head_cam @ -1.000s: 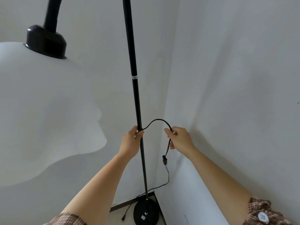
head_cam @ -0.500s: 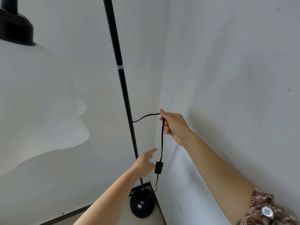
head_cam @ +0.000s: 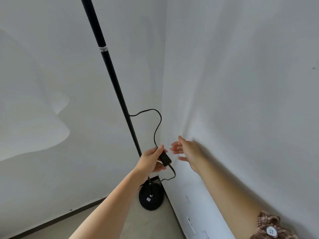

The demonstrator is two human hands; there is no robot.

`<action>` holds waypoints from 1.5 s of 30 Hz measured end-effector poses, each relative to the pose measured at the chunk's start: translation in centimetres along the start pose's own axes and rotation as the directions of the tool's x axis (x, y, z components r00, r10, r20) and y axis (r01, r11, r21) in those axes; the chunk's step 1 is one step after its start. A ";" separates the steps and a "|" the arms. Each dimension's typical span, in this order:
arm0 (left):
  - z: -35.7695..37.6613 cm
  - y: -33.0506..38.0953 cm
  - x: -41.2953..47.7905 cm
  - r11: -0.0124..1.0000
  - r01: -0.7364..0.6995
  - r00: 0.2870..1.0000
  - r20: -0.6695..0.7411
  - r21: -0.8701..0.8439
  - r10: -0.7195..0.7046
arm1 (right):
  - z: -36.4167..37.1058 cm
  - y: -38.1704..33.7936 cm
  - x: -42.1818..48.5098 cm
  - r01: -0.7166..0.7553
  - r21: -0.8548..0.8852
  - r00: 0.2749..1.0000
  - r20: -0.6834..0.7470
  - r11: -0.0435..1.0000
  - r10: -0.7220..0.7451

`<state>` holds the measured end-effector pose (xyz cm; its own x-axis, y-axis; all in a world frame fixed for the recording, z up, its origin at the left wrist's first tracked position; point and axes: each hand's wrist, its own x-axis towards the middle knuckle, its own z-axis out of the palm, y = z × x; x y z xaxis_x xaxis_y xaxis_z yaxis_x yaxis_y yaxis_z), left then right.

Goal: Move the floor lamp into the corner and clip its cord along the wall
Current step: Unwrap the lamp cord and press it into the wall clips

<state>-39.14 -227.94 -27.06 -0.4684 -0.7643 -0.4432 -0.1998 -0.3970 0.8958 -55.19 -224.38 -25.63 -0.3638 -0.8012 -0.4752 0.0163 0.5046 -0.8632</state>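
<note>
Head view: the left hand (head_cam: 151,161) is closed on the inline switch (head_cam: 165,158) of the cord (head_cam: 156,130); the right hand (head_cam: 188,152) is spread open and empty beside the right wall (head_cam: 241,100). A limp, light cord is judged, best held at the switch. Beyond the hands, the lamp base (head_cam: 151,197) sits in the corner, its pole (head_cam: 114,80) crowding the run.
</note>
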 end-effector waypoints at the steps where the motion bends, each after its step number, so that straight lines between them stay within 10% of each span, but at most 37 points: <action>1: -0.1 0.1 0.0 0.994 0.015 1.000 -0.009 -0.104 -0.016 | 0.3 1.8 -0.4 -0.065 -0.027 0.997 0.050 0.998 0.066; 6: -0.8 0.3 0.2 0.951 0.048 0.999 0.004 -0.304 -0.049 | 1.3 7.6 -2.7 -0.127 -0.117 0.953 0.262 0.985 0.154; 13: -2.0 -0.8 0.0 0.862 0.136 0.977 -0.080 -0.488 -0.199 | 1.8 8.9 -5.8 -0.019 0.162 0.998 0.061 0.987 0.009; 19: -3.4 -5.3 -3.1 0.923 0.296 0.916 0.348 -0.248 -0.200 | 6.8 10.7 -9.8 0.048 0.164 0.978 -0.207 0.985 -0.013; 32: -2.2 -12.1 -1.2 0.931 0.228 0.974 0.053 -0.287 -0.222 | 7.0 23.3 -14.2 -0.090 0.054 0.914 -0.392 0.995 0.104; 45: 2.6 -33.6 6.4 0.989 0.145 0.863 0.489 0.003 -0.128 | 6.9 38.9 -5.1 -0.082 -0.165 0.879 -0.476 0.983 -0.006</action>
<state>-37.67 -218.12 -59.89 -0.7994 -0.3599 -0.4811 -0.2685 -0.5024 0.8219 -46.24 -202.93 -57.97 -0.7634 -0.5544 -0.3314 -0.1074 0.6150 -0.7812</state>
